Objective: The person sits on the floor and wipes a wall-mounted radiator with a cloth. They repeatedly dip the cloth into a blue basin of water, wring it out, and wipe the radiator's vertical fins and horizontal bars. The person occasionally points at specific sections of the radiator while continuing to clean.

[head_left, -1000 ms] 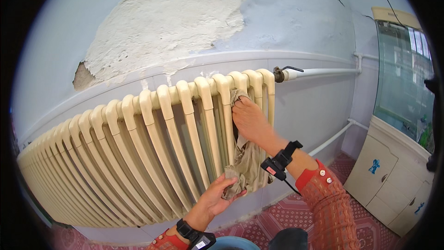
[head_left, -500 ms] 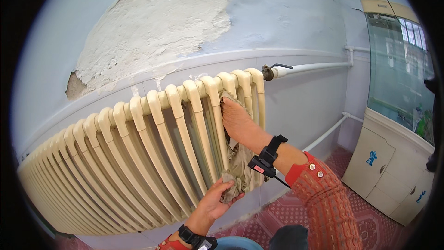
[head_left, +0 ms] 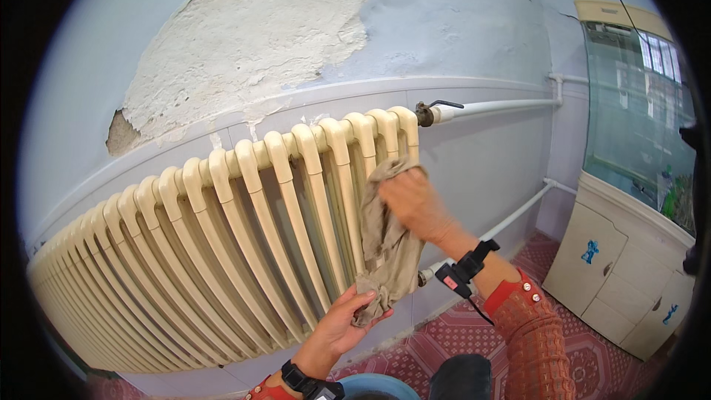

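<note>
A cream column radiator (head_left: 278, 192) stands along the wall. Over the front of its right-end columns hangs a greyish-beige rag (head_left: 389, 241), stretched between my hands. My right hand (head_left: 412, 202) is closed on the rag's upper end, near the last columns. Lower down, my left hand (head_left: 346, 324) grips the bunched bottom end, thumb on top, beside the columns' lower part. Black straps with small devices sit on both wrists. The rag hides part of the columns behind it.
A valve (head_left: 427, 113) with a black lever joins the radiator to a white pipe (head_left: 503, 106). At right stands a glass tank (head_left: 629, 104) on a cream cabinet (head_left: 585, 252). A blue basin (head_left: 378, 384) sits below on the red patterned floor (head_left: 444, 341). Plaster is peeling above.
My right hand has come out from between the columns to their front, moving right and pulling the rag's upper end along. My left hand keeps its grip in nearly the same place.
</note>
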Available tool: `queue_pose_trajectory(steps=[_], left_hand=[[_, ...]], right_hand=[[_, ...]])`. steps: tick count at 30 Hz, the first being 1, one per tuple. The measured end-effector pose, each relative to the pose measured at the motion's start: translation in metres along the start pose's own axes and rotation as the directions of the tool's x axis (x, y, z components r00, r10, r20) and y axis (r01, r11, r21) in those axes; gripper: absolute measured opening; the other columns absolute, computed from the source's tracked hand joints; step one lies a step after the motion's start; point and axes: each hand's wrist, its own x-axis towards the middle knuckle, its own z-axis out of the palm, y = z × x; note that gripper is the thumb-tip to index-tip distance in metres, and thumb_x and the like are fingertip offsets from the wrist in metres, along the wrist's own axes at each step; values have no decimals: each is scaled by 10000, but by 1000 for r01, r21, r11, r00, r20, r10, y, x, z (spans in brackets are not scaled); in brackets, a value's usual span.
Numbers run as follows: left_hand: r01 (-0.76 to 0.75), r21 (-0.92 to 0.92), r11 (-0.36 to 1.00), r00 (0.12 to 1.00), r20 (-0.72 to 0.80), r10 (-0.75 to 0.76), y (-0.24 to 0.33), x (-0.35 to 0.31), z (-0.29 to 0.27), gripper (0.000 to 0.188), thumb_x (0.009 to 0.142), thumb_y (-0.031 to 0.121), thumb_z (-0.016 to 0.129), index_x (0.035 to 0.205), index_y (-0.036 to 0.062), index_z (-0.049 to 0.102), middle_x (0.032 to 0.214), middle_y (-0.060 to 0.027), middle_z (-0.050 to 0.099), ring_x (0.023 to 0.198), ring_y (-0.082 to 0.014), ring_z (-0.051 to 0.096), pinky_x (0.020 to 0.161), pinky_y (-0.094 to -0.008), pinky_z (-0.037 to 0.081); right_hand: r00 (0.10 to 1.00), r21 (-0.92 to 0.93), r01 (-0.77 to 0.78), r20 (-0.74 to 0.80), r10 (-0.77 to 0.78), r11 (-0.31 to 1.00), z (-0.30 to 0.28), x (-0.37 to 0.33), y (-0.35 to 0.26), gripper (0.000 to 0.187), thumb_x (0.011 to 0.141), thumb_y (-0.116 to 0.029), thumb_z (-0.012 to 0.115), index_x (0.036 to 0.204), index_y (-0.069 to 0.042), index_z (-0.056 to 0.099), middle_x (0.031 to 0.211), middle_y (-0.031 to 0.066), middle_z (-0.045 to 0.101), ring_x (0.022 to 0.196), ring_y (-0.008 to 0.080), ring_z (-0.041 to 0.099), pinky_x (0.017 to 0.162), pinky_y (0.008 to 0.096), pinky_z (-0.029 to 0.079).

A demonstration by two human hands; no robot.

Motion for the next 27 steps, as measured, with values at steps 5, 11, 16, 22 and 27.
queue_pose_trajectory(steps=[5, 11, 16, 22, 27], left_hand=[[-69, -8, 998, 997, 34, 69, 10, 16, 22, 330, 934, 80, 565, 1256, 61, 499, 1218, -65, 589, 1106, -226, 594, 986, -464, 494], [-84, 7, 996, 995, 57, 83, 17, 22, 23, 324, 928, 85, 576, 1247, 77, 519, 1209, -43, 595, 1105, -204, 592, 992, -459, 490], [-98, 19, 995, 995, 20, 98, 15, 26, 16, 329, 923, 85, 583, 1247, 80, 529, 1213, -42, 593, 1107, -203, 585, 978, -461, 491], [-72, 14, 997, 996, -46, 73, 8, 21, 16, 322, 916, 80, 588, 1234, 87, 540, 1204, -35, 586, 1114, -205, 570, 981, -466, 482], [-66, 22, 998, 990, -123, 68, 3, 8, 11, 299, 913, 76, 591, 1208, 87, 548, 1182, -34, 587, 1088, -215, 577, 975, -470, 483]], right_hand=[[974, -214, 123, 211, -77, 969, 4, 33, 32, 179, 781, -116, 543, 883, -21, 655, 941, 54, 611, 965, 212, 540, 1023, 362, 363], [855, -230, 186, 517, -42, 955, 38, 50, 34, 259, 833, -210, 514, 940, -120, 731, 964, 14, 690, 1039, 167, 543, 1051, 372, 271], [963, -362, 160, 261, -65, 918, 62, 48, 28, 300, 866, -224, 485, 1032, -166, 728, 1089, 5, 694, 1132, 184, 528, 1071, 377, 246], [892, -287, 194, 449, -47, 938, 50, 42, 24, 305, 846, -220, 494, 1017, -107, 720, 1061, 19, 690, 1144, 203, 515, 1051, 368, 264], [874, -218, 157, 485, -32, 963, 42, 25, 14, 266, 822, -218, 514, 869, -81, 736, 910, 25, 695, 1024, 186, 561, 982, 358, 311]])
